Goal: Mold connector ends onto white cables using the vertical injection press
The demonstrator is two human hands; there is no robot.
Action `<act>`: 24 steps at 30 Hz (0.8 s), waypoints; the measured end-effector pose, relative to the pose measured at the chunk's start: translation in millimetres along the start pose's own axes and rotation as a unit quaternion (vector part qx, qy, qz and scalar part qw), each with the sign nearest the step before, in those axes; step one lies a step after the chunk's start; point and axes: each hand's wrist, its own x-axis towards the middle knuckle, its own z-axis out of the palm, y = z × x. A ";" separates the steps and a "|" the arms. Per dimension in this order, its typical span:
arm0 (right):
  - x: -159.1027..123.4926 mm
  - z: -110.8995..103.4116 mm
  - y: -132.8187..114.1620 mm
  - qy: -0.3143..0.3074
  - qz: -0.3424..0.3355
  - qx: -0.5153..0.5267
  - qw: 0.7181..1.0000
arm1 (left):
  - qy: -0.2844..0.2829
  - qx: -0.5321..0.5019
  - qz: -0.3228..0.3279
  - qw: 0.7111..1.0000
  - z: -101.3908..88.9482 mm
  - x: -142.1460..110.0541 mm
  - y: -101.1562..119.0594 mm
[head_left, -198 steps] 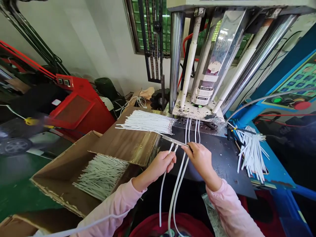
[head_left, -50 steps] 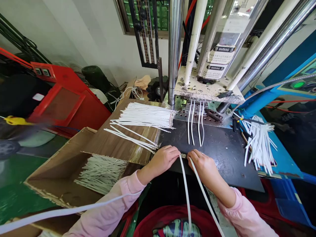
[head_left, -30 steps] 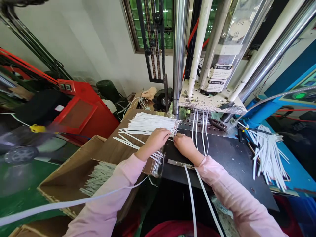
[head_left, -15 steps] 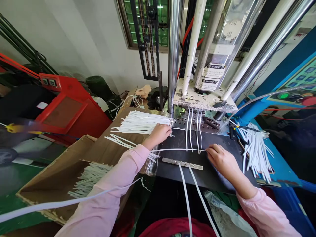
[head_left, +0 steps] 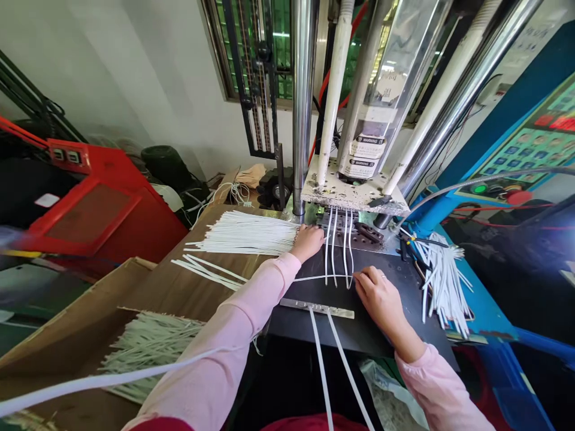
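Note:
My right hand [head_left: 378, 296] pinches one end of a long white cord [head_left: 321, 277] above the black work surface. The cord runs left and passes behind my left forearm. At the right end of a pile of white cords [head_left: 251, 233], beside the press, my left hand [head_left: 309, 242] has its fingers closed; what they hold is hidden. Several white cords [head_left: 335, 248] hang out of the front of the press [head_left: 354, 194]. Nearer me lies a flat metal bar [head_left: 294, 304] with small slots, and two white cords [head_left: 320, 359] run from it toward my body.
A cardboard box [head_left: 76, 299] of white cords stands at lower left. More cords [head_left: 444, 281] lie in a bundle on the blue surface at right, near pliers [head_left: 411, 239]. A control panel [head_left: 525, 155] is at upper right, a red machine [head_left: 103, 203] at left.
My left hand has moved right along the pile's end, closer to the press. The right hand still holds the cord end. The whole view has shifted a little.

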 end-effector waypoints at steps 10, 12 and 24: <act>-8.0 -38.6 52.4 0.135 0.017 -0.039 0.990 | 0.057 -0.201 -0.136 0.968 -65.1 2.7 -0.2; -17.4 -49.6 69.6 0.192 0.047 -0.066 0.978 | 0.121 -0.293 -0.119 0.941 -91.8 -9.0 -5.8; -97.7 -86.8 154.2 0.371 0.151 -0.155 0.903 | 0.559 -0.493 -0.048 0.665 -201.2 -72.5 -66.9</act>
